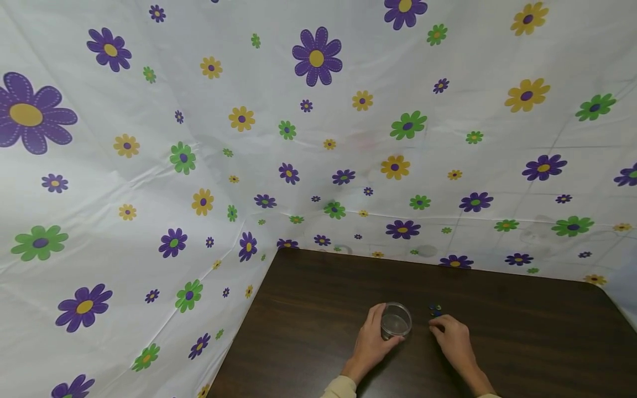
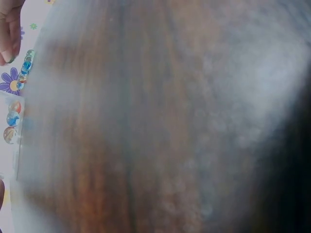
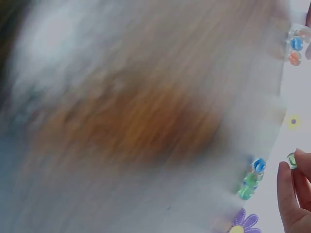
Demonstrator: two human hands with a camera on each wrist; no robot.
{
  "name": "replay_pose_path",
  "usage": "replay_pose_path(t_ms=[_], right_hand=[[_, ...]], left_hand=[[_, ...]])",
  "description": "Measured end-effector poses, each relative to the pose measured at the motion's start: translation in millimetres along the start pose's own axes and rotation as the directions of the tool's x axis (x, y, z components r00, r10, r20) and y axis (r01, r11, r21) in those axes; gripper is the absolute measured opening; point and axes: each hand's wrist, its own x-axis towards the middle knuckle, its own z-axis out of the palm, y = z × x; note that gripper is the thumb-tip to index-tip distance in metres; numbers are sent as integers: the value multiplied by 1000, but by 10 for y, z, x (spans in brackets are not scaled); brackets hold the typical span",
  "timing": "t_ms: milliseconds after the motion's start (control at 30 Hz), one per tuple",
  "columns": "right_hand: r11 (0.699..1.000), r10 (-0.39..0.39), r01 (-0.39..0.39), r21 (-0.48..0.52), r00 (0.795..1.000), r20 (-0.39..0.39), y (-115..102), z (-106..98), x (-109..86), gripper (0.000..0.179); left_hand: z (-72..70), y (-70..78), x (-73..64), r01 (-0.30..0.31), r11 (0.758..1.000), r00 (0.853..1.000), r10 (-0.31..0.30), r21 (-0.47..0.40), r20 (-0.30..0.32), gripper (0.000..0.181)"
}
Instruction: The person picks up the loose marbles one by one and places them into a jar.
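Note:
My left hand (image 1: 370, 341) grips a clear round container (image 1: 396, 321) on the dark table, thumb and fingers around its side. In the left wrist view, orange, blue and brownish glass marbles (image 2: 13, 119) show inside the container. My right hand (image 1: 454, 340) is to the right of it, and in the right wrist view its thumb and fingertips pinch a green glass marble (image 3: 291, 160). Just beyond those fingertips lie several loose blue and green marbles (image 1: 436, 309), seen also in the right wrist view as a small cluster (image 3: 251, 179).
A brown wooden table (image 1: 308, 309) with rounded corners spreads beneath both hands. Behind and to the left hangs a white sheet (image 1: 278, 72) printed with purple, green and yellow flowers, meeting the table's back edge. The table surface is blurred in both wrist views.

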Motion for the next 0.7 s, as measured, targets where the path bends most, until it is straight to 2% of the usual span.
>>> replay_pose_path(t_ms=[167, 300, 500, 700], right_hand=[[1000, -12, 13, 20, 999, -44, -75, 11, 31, 19], [999, -2, 4, 49, 999, -49, -128, 8, 68, 19], [998, 26, -21, 67, 997, -67, -191, 5, 132, 17], [997, 18, -9, 81, 993, -113, -254, 23, 155, 19]], left_hand=[[-1, 19, -10, 6, 1000, 1000, -6, -11, 1, 86], [0, 23, -7, 10, 1000, 1000, -10, -18, 5, 85], [11, 7, -7, -2, 1000, 1000, 2, -16, 2, 86], [13, -4, -6, -15, 1000, 1000, 15, -10, -8, 86]])
